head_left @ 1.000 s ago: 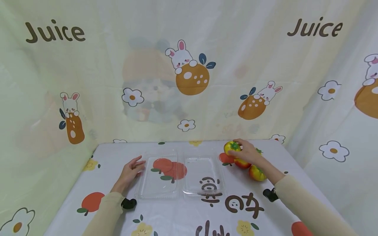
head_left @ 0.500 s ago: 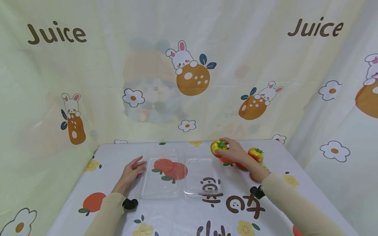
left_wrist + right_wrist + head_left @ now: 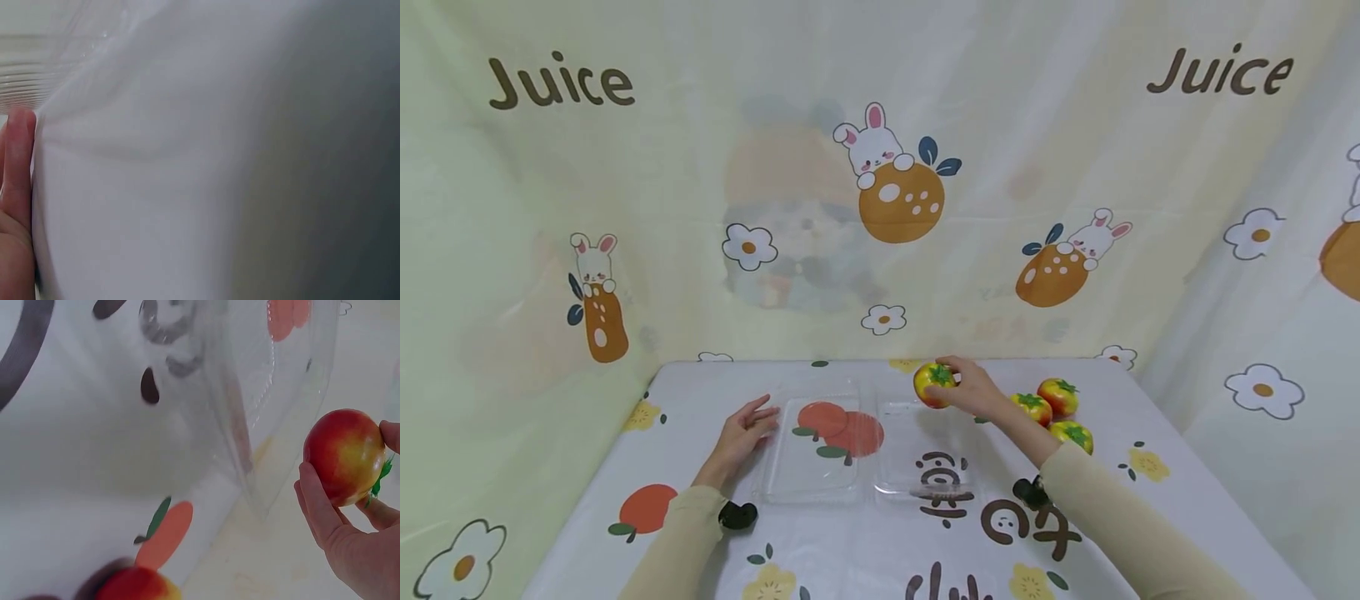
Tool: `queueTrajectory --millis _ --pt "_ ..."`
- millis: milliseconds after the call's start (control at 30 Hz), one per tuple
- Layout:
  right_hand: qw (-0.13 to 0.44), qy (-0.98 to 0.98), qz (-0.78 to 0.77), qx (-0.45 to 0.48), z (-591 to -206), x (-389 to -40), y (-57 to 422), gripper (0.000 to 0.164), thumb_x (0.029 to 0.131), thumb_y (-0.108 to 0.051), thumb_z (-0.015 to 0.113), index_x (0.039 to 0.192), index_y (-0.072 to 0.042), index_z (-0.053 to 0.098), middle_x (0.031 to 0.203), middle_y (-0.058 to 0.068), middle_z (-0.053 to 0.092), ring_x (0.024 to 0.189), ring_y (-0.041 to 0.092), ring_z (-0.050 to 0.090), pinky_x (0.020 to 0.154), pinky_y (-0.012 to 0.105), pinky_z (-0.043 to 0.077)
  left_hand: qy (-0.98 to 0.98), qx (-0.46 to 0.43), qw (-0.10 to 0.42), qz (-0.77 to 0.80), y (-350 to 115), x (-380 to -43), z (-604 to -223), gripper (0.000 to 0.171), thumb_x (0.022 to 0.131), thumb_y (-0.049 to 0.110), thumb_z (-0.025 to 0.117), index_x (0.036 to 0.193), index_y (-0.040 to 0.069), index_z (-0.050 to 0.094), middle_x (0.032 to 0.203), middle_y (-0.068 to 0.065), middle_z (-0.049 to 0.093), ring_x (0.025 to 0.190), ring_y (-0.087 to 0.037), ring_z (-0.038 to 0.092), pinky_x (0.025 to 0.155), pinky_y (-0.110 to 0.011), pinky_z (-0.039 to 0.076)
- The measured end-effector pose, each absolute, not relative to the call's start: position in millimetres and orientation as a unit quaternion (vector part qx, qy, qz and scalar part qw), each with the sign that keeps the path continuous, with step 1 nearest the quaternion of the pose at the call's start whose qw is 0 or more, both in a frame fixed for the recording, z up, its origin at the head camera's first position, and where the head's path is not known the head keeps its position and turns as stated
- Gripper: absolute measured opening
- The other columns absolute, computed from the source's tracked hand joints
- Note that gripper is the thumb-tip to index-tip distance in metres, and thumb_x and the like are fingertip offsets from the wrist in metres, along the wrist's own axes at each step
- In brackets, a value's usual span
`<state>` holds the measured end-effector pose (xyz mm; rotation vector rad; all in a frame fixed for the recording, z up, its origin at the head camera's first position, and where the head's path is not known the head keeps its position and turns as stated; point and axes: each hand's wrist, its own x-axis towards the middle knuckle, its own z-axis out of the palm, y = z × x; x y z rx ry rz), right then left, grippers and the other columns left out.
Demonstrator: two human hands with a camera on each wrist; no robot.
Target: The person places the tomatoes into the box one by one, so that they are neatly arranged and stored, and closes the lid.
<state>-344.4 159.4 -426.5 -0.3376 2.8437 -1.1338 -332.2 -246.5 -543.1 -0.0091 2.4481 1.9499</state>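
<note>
In the head view, my right hand [image 3: 973, 393] holds a red-and-yellow tomato [image 3: 931, 385] with a green calyx over the back of the right half of a clear plastic clamshell container [image 3: 812, 477], which lies unfolded on the table. Thumb and fingers grip the tomato [image 3: 344, 456] from its sides in the right wrist view. My left hand [image 3: 741, 437] is at the container's left side, fingers extended and fingertips right at the rim. The left wrist view catches that hand [image 3: 15, 181] at its left edge, beside the container's ridged wall [image 3: 28, 81].
Three more tomatoes [image 3: 1058, 397] sit grouped on the right side of the table, behind and beside the right forearm. A printed white cloth [image 3: 850, 550] covers the table. Patterned curtains [image 3: 880, 275] hang behind it and at both sides.
My right hand has carried the tomato left, from above the other tomatoes to over the container's right half. The left hand stays by the container's left rim.
</note>
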Motion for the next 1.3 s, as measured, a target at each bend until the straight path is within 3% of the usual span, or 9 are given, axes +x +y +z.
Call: queueTrajectory --millis 167,333,467,600,900,1300 --pt "0.038 0.924 -0.367 -0.104 -432 -344 141 0.064 0.089 -0.033 0.072 0.141 -0.005 0.049 0.129 0.021 0.054 0.110 0.034 0.054 0.087 0.043 0.053 0.779 0.000 0.004 0.627 -246 -333 -542 0.055 0.099 0.008 0.058 0.150 0.003 0.038 0.138 -0.021 0.055 0.107 -0.017 0.063 0.073 -0.019 0.052" --pt "0.049 0.924 -0.366 -0.098 -445 -342 126 0.062 0.088 -0.034 0.073 0.139 -0.005 0.052 0.126 0.020 0.057 0.106 0.031 0.055 0.084 0.042 0.053 0.776 0.004 0.005 0.631 -246 -332 -542 0.053 0.100 0.007 0.057 0.150 0.002 0.039 0.138 -0.023 0.055 0.112 -0.026 0.062 0.075 -0.021 0.053" --pt "0.047 0.925 -0.363 -0.107 -455 -344 117 0.062 0.086 -0.035 0.074 0.137 -0.005 0.054 0.124 0.019 0.058 0.106 0.030 0.055 0.082 0.041 0.053 0.777 0.002 0.005 0.629 -246 -333 -544 0.052 0.099 0.006 0.057 0.149 0.003 0.040 0.138 -0.023 0.055 0.110 -0.023 0.063 0.074 -0.021 0.053" --pt "0.045 0.922 -0.365 -0.119 -464 -346 111 0.062 0.086 -0.034 0.074 0.136 -0.003 0.055 0.125 0.019 0.059 0.108 0.032 0.056 0.084 0.042 0.053 0.777 -0.005 0.003 0.629 -247 -333 -543 0.052 0.099 0.007 0.058 0.149 0.004 0.041 0.137 -0.021 0.056 0.108 -0.021 0.064 0.073 -0.020 0.052" --pt "0.043 0.919 -0.373 -0.124 -476 -347 106 0.062 0.084 -0.029 0.074 0.134 0.002 0.055 0.122 0.022 0.060 0.108 0.034 0.057 0.089 0.046 0.051 0.773 -0.006 0.008 0.635 -246 -331 -539 0.054 0.100 0.008 0.058 0.150 0.005 0.040 0.139 -0.021 0.055 0.116 -0.030 0.060 0.075 -0.021 0.052" --pt "0.056 0.920 -0.379 -0.078 -488 -349 101 0.060 0.088 -0.033 0.071 0.135 -0.002 0.054 0.130 0.023 0.056 0.115 0.036 0.054 0.096 0.050 0.047 0.785 -0.010 0.006 0.620 -245 -333 -544 0.053 0.099 0.009 0.058 0.150 0.006 0.040 0.137 -0.020 0.057 0.110 -0.024 0.063 0.075 -0.020 0.052"
